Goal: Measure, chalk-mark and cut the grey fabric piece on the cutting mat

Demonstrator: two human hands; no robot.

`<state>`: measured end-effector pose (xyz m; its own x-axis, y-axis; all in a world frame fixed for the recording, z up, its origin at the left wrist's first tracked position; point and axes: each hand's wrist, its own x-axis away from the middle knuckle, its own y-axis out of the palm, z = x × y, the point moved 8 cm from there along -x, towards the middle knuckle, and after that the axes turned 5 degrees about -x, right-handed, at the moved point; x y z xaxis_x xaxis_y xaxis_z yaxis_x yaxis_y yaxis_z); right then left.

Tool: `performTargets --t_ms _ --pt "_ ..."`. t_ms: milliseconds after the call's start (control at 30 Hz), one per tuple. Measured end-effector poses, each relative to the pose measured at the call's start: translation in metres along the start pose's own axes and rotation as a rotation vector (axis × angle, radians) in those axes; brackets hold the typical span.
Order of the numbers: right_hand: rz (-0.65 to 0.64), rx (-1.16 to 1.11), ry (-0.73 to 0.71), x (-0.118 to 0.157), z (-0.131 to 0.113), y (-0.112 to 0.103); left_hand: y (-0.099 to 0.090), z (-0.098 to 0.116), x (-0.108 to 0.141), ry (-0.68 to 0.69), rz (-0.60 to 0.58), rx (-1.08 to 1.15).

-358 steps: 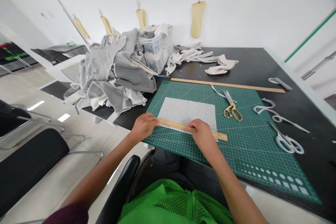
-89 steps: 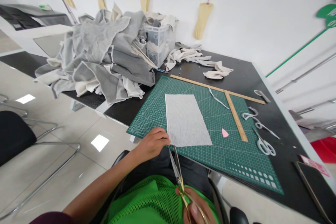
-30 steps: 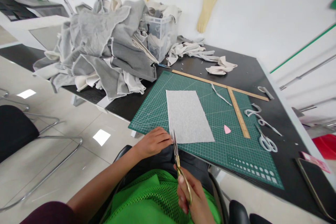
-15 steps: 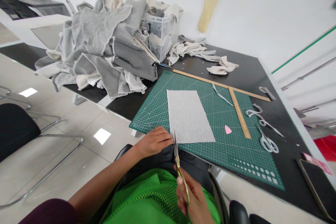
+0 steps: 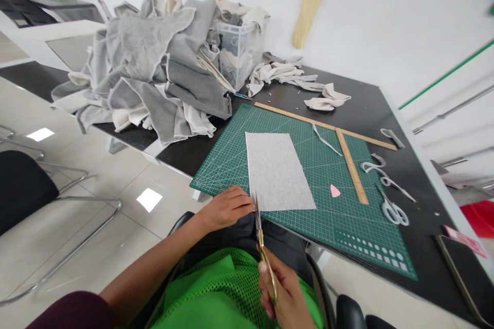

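Observation:
A light grey rectangular piece of fabric (image 5: pixel 281 172) lies flat on the green cutting mat (image 5: pixel 216 164), near its front edge. My left hand (image 5: pixel 230 208) is closed in a pinch at the fabric's near left corner. Gold-handled scissors (image 5: pixel 260 239) are gripped in my right hand (image 5: pixel 283 288), with fingers in the handle loops. Their blades point away from me and meet the fabric along its left edge, close to my left fingertips. How far apart the blades are is hard to make out.
A wooden T-shaped ruler (image 5: pixel 352 167), a pink chalk piece (image 5: pixel 335 191) and white-handled scissors (image 5: pixel 394 213) lie to the right. A phone (image 5: pixel 461 272) rests at the right edge. Heaped grey cloth (image 5: pixel 154 61) and a clear bin (image 5: pixel 237 51) stand at the back left.
The scissors have shifted very slightly at the fabric's near left corner, with their blades a little closer together. My left hand keeps its place.

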<state>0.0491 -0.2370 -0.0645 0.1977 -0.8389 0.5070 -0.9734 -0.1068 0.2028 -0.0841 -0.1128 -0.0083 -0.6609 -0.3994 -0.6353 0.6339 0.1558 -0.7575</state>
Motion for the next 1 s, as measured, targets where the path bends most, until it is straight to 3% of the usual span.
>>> performTargets --t_ms 133,333,600,1000 --pt "-0.018 0.001 0.001 -0.001 0.001 -0.002 0.0 0.0 0.001 0.006 0.014 0.01" --pt "0.066 -0.182 0.024 -0.008 0.018 -0.014 0.003 -0.002 0.006 0.01 0.031 0.051" --pt "0.035 -0.227 0.012 -0.019 0.002 -0.003 0.003 -0.003 0.008 0.009 0.047 0.08" --pt "0.03 -0.228 -0.01 -0.023 -0.002 0.001 -0.001 -0.002 0.007 0.021 0.083 0.076"
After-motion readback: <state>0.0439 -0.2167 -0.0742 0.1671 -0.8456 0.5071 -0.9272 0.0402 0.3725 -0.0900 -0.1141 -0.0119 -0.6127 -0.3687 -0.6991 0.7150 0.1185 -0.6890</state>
